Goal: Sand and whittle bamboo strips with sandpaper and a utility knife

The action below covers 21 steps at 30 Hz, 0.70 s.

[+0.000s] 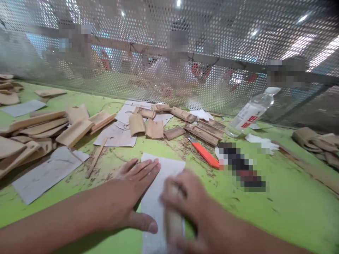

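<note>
Right grip: closed around one bamboo piece, blurred, over paper sheet. Left grip: spread open, palm-down on sheet. Orange utility knife: on green table.

You are in what looks like a craft workshop. Your green tabletop is littered with brown shavings, and curved bamboo-like pieces lie across it, more heaped at your left. An orange-handled knife rests near the shavings. A perforated screen stands along the far side, bright lights showing through.
</note>
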Each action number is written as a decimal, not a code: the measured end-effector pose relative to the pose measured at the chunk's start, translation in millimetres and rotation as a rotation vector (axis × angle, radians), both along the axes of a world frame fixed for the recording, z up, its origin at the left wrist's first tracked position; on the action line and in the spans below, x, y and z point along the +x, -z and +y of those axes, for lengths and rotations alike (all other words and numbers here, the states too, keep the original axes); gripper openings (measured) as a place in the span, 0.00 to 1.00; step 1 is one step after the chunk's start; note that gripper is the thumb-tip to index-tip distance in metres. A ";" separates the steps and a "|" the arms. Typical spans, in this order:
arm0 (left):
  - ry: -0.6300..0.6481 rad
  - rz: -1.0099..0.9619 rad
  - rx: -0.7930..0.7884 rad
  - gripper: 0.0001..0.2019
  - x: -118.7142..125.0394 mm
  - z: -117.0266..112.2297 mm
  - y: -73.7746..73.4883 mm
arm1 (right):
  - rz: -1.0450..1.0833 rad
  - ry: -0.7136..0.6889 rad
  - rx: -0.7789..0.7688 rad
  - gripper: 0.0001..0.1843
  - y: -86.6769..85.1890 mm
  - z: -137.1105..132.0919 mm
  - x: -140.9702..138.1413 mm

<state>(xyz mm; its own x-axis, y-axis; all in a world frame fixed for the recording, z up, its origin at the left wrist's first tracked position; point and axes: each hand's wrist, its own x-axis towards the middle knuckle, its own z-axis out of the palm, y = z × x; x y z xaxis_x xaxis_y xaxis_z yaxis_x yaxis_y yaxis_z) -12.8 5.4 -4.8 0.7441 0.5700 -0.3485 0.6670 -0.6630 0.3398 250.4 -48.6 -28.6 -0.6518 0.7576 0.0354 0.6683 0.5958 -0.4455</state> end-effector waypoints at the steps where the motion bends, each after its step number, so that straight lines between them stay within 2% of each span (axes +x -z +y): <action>1: 0.005 -0.003 0.001 0.60 -0.2 -0.1 0.5 | 0.038 -0.103 0.035 0.29 0.6 -0.2 0.1; 2: 0.004 -0.014 0.005 0.60 -0.5 0.0 1.2 | 0.011 -0.108 0.024 0.30 0.4 -0.1 0.1; 4: 0.000 -0.047 0.019 0.60 -1.3 0.4 2.9 | -0.027 0.103 0.026 0.32 -1.9 0.7 -0.1; 5: 0.000 -0.063 0.025 0.59 -1.7 0.6 3.9 | -0.039 0.147 0.014 0.34 -3.5 1.3 -0.3; 8: 0.018 -0.078 0.030 0.58 -2.4 1.2 6.2 | -0.040 -0.024 -0.057 0.47 -7.0 2.6 -0.7; 9: 0.018 -0.076 0.035 0.59 -2.3 1.2 6.4 | -0.059 0.041 -0.057 0.49 -7.0 2.8 -0.6; 11: 0.007 -0.063 0.040 0.60 -1.9 1.0 5.9 | -0.080 0.175 -0.025 0.46 -5.3 2.5 -0.4; 12: 0.002 -0.053 0.036 0.60 -1.6 0.8 5.2 | -0.062 0.141 0.000 0.44 -4.0 2.2 -0.4; 14: 0.001 -0.035 0.020 0.60 -1.2 0.3 3.6 | 0.003 -0.079 0.022 0.45 -1.4 1.8 -0.5; 15: 0.000 -0.037 0.017 0.59 -1.1 0.1 3.0 | -0.014 -0.097 0.017 0.45 -0.5 1.9 -0.5; 17: -0.006 -0.055 0.026 0.58 -0.9 -0.1 2.3 | -0.049 0.125 0.055 0.43 0.6 2.1 -0.8; 18: -0.002 -0.061 0.028 0.58 -0.8 -0.2 2.3 | -0.068 0.166 0.054 0.43 1.0 2.2 -1.0; 19: 0.003 -0.060 0.026 0.58 -0.6 -0.2 2.4 | -0.061 0.127 0.069 0.44 1.3 2.3 -1.1; 21: 0.015 -0.036 0.011 0.58 -0.2 -0.1 2.4 | -0.023 -0.076 0.066 0.47 1.6 2.9 -0.9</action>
